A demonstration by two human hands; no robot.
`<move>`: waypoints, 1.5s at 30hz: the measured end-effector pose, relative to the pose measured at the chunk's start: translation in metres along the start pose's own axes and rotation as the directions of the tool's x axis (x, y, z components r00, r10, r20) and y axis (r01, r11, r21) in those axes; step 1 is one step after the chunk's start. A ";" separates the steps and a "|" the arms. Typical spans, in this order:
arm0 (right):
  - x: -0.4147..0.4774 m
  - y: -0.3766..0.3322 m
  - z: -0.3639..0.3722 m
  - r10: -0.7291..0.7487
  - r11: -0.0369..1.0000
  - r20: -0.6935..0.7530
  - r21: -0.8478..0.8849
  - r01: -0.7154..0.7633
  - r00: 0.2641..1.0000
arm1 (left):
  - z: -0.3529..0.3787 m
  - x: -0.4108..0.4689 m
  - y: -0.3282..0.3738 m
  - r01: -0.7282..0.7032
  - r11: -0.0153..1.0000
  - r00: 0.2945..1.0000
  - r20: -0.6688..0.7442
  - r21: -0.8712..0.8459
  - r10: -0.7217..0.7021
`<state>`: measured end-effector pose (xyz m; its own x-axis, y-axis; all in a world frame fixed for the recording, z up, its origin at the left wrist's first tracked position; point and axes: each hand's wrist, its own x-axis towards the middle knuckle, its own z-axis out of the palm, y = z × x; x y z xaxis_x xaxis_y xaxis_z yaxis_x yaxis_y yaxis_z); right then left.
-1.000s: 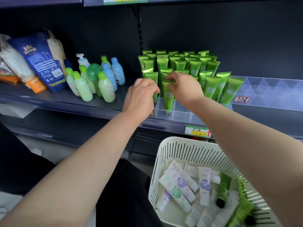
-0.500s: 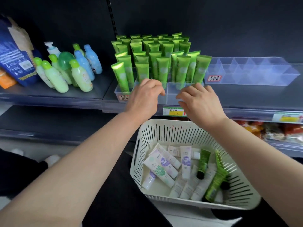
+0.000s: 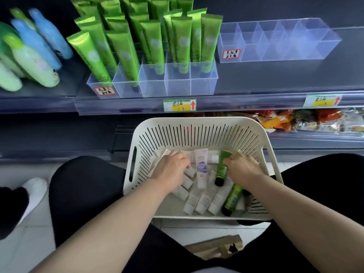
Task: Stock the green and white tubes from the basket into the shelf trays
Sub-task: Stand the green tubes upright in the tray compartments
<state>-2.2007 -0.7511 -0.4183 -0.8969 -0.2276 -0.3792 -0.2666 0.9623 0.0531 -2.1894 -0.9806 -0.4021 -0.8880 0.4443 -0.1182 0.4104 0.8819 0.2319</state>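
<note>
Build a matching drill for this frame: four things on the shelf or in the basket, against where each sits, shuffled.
Things
1. white tube with purple label
2. blue bottles
3. price tag with red arrow
4. right clear tray

Places
A. on the front edge of the shelf, above the basket
B. on the shelf, right of the green tubes
C. in the basket, between left hand and right hand
D. on the shelf, left of the green tubes

Pairs: 1-C, 2-D, 3-A, 4-B
</note>
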 end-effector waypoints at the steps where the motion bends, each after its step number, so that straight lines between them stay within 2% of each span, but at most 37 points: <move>1: 0.002 -0.003 0.004 0.020 0.999 0.063 0.024 -0.021 0.998 | 0.005 -0.004 -0.001 0.015 1.000 0.999 0.032 0.000 -0.015; 6: 0.016 -0.017 0.013 -0.001 0.992 0.159 0.124 -0.019 0.987 | 0.015 -0.002 -0.002 0.086 0.996 0.994 0.063 -0.036 -0.084; 11: 0.014 -0.019 0.018 0.142 0.980 0.197 -0.168 -0.109 0.970 | 0.021 0.001 -0.006 0.083 0.995 0.991 0.113 -0.050 -0.077; 14: 0.011 -0.016 0.013 0.179 0.971 0.291 -0.209 -0.120 0.940 | 0.022 0.004 -0.005 0.082 0.994 0.990 0.118 -0.074 -0.073; 19: -0.001 -0.010 0.000 0.124 0.992 0.357 -0.053 -0.113 0.926 | 0.022 0.004 -0.004 0.065 0.994 0.992 0.117 -0.092 -0.054; 23: -0.006 0.004 -0.020 0.086 0.942 0.408 0.263 -0.207 0.909 | 0.023 0.003 -0.003 0.047 0.993 0.995 0.096 -0.111 -0.036; 26: -0.002 0.002 -0.031 -0.003 0.919 0.291 0.379 -0.112 0.957 | 0.023 0.005 -0.001 0.046 0.982 0.997 0.067 -0.185 -0.035; 29: 0.000 -0.006 -0.041 0.035 0.879 0.071 0.473 -0.064 0.997 | 0.018 0.006 0.009 0.054 0.942 0.997 0.070 -0.331 -0.032; 31: 0.003 -0.014 -0.044 0.115 0.817 -0.024 0.571 -0.081 0.993 | 0.013 0.006 0.015 0.079 0.914 0.994 0.097 -0.397 -0.043; 33: 0.008 -0.024 -0.047 0.183 0.703 0.001 0.699 -0.132 0.983 | 0.011 0.005 0.017 0.120 0.907 0.990 0.117 -0.404 -0.079; 37: 0.019 -0.045 -0.053 0.200 0.525 0.065 0.836 -0.163 0.978 | 0.013 0.006 0.010 0.200 0.948 0.979 0.077 -0.246 -0.187; 41: 0.024 -0.055 -0.052 0.180 0.417 0.083 0.896 -0.152 0.980 | 0.015 0.008 0.002 0.196 0.971 0.977 -0.057 -0.134 -0.205; 43: 0.027 -0.054 -0.047 0.180 0.322 0.110 0.932 -0.165 0.977 | 0.016 0.011 0.001 0.197 0.977 0.974 -0.099 -0.087 -0.205; 44: 0.028 -0.052 -0.042 0.195 0.298 0.121 0.938 -0.176 0.973 | 0.016 0.012 0.000 0.207 0.975 0.969 -0.119 -0.081 -0.216; 45: 0.032 -0.048 -0.034 0.231 0.365 0.101 0.913 -0.182 0.968 | 0.018 0.015 -0.002 0.230 0.969 0.961 -0.133 -0.094 -0.242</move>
<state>-2.2283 -0.8098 -0.4018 -0.8940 0.0168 -0.4477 0.3880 0.5285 -0.7551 -2.1995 -0.9729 -0.4213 -0.9803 0.1930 -0.0409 0.1733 0.9416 0.2886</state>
